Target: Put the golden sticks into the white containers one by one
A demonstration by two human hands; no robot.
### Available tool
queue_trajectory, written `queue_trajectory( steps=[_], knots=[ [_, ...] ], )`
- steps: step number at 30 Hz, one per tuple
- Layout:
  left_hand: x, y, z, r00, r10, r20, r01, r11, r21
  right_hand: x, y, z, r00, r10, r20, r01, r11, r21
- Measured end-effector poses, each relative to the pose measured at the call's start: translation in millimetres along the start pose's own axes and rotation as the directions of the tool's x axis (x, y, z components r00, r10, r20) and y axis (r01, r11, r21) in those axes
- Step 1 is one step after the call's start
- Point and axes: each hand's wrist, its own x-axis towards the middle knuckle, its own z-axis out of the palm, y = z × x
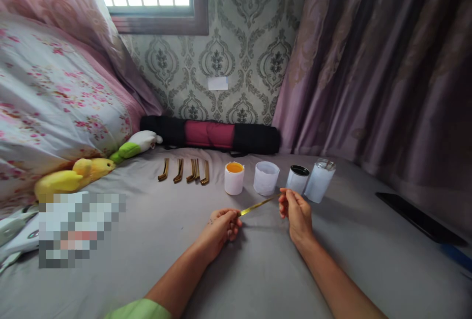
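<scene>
A thin, shiny gold-coloured strip (256, 206) stretches between my two hands, a little above the grey sheet. My left hand (224, 223) pinches its near end. The far end meets the fingertips of my right hand (298, 212), which are closed on it. Just beyond stand a white-sided container with an orange inside (233, 184), a translucent whitish cup (266, 181) and a white-sided container with a dark inside (296, 179). A taller whitish jar (318, 184) leans at the right end. Several small groups of bent gold-brown strips (178, 171) lie at the left.
Behind the containers lies a long black and dark red roll (209, 134) against the wall. Yellow (70, 179) and green-white (134, 144) plush toys rest at the left, near a white blurred item (79, 225). A black flat object (415, 216) lies at the right.
</scene>
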Motion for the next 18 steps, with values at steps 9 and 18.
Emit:
queue_trajectory(
  steps=[9, 18],
  knots=[
    [0.0, 0.5, -1.5, 1.000, 0.013, -0.005, -0.013, 1.000, 0.004, 0.9, 0.0, -1.7, 1.000, -0.012, -0.017, 0.013, 1.000, 0.014],
    [-1.9, 3.1, 0.5, 0.999, 0.018, -0.031, -0.019, 1.000, -0.023, 0.5, -0.3, -3.0, 0.999, 0.026, -0.026, -0.025, 1.000, 0.009]
  ],
)
